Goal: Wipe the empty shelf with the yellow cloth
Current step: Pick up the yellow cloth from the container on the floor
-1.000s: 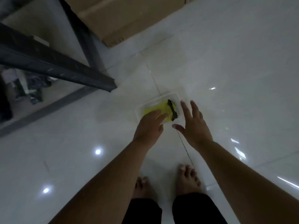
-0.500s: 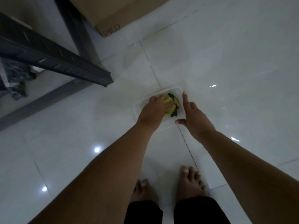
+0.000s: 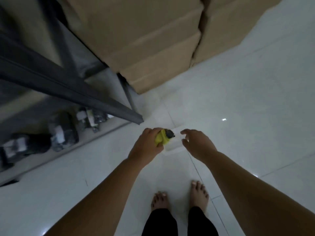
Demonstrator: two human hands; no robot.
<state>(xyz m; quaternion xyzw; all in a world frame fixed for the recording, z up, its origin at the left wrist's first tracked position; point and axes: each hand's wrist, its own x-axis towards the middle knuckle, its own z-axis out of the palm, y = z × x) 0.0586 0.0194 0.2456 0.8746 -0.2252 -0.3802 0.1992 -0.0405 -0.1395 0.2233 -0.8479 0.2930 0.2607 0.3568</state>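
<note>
My left hand is closed around the bunched yellow cloth, which has a dark patch at its far end, and holds it above the floor. Under it, a shallow clear plastic tray sits on the white tiles. To the right of the cloth, my right hand hovers with fingers spread and nothing in it. A dark metal shelf rack stands at the left; its beam runs diagonally and ends just above my left hand.
Stacked cardboard boxes fill the top centre, right beside the rack's upright. Dark packaged items lie on the rack's lowest level at the left. My bare feet stand on glossy white tiles that spread to the right.
My left hand closed on the yellow cloth and lifted it out of the tray. The view tilted upward, so more of the boxes and the rack shows. My right hand stayed open beside it.
</note>
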